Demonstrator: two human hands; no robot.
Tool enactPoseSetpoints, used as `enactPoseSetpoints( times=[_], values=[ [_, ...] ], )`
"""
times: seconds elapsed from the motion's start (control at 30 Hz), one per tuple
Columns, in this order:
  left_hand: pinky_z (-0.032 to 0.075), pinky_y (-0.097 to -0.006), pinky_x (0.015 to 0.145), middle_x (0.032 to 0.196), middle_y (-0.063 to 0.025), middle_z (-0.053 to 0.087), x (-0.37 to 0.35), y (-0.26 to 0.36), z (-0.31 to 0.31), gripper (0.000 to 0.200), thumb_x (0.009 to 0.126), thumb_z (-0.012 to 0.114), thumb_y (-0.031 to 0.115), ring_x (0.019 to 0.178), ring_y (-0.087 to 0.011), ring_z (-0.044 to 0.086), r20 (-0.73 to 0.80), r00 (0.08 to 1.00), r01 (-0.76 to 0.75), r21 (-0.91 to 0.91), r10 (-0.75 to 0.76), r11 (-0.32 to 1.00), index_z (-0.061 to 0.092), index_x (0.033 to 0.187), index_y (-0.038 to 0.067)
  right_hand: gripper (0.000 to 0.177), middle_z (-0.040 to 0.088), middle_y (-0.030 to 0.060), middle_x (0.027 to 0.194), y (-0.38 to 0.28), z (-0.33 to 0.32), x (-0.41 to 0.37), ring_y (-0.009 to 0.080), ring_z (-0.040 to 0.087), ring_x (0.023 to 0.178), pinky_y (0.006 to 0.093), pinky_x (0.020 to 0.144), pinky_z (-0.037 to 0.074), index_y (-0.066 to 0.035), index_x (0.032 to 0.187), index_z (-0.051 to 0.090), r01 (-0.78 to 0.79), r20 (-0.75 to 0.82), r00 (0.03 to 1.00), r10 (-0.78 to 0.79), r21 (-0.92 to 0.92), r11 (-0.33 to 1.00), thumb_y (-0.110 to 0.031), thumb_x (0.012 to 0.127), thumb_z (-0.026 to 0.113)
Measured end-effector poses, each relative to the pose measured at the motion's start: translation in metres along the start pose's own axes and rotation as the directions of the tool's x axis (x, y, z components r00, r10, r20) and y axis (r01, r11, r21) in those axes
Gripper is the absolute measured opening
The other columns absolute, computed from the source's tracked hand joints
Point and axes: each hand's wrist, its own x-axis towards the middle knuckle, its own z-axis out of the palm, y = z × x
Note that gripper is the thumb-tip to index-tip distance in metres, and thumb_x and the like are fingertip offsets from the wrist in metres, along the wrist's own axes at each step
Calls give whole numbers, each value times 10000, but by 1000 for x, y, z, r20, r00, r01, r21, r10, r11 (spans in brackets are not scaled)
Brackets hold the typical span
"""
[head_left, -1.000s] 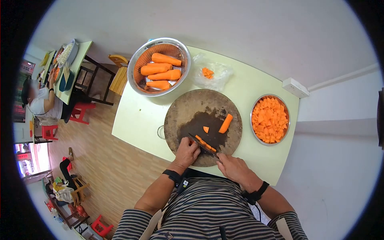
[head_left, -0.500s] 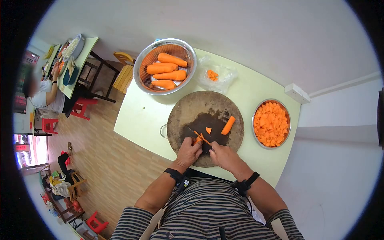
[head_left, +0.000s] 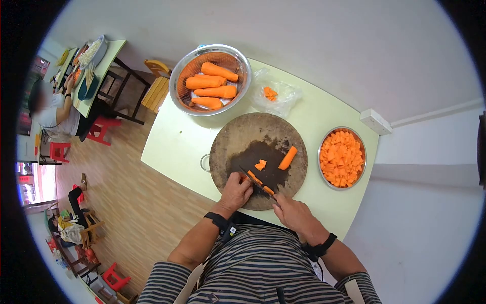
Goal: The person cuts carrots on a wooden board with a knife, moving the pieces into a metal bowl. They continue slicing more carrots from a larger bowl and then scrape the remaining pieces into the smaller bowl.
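My right hand (head_left: pixel 294 215) is closed round the handle of a knife (head_left: pixel 259 185), whose narrow dark blade slants across the round wooden chopping board (head_left: pixel 230 133). My left hand (head_left: pixel 237 193) presses bent fingers onto a piece of carrot at the blade's left side; most of that piece is hidden. Along the blade's other side lie cut carrot strips (head_left: pixel 254 178). Small carrot bits (head_left: pixel 260 165) rest farther up the board, and a longer carrot chunk (head_left: pixel 287 158) lies toward its right edge.
A metal bowl (head_left: pixel 178 99) with several peeled carrots stands at the back left. Beside it, a plastic bag (head_left: pixel 286 96) bears carrot bits. At right is a bowl of diced carrot (head_left: pixel 342 157). Another person (head_left: pixel 58 111) works at a table on the left; a wooden chair (head_left: pixel 157 93) stands nearby.
My right hand with the knife has shifted right and down. Cut strips now lie along the blade, and a second small bit sits beside the one on the board.
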Motion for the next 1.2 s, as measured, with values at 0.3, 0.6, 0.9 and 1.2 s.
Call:
enactPoseSetpoints(
  times=[0.3,0.6,0.9,1.2],
  values=[
    [503,-416,809,1026,-182,551,-1,0,0,352,774,743,91,945,-349,560,-8,1000,-22,7,22,1000,675,1118,49,269,685,257,899,-14,-6,25,456,673,844,557,718,525,-22,1139,483,-78,109,991,77,4,997,-267,1029,492],
    [508,-401,803,1042,-187,555,0,5,0,326,802,728,64,929,-341,570,-99,995,-14,-49,9,999,668,1120,25,281,679,258,916,-10,1,47,468,658,834,565,715,511,-6,1160,498,38,-91,995,-29,98,994,-242,1009,522],
    [507,-419,823,1048,-190,559,-4,0,-1,306,793,730,72,952,-350,565,-62,998,-16,-60,13,998,668,1089,27,266,670,253,931,-13,-8,6,451,663,855,547,714,523,-22,1147,491,-11,-8,1000,11,38,999,-246,1009,529],
    [489,-426,821,1031,-177,554,-3,-2,-4,324,782,743,112,943,-350,547,-30,998,-56,-1,56,998,665,1093,60,232,672,249,861,-20,-8,15,460,664,807,564,696,518,-29,1089,468,-20,23,1000,20,32,999,-242,1014,521]
  ],
)
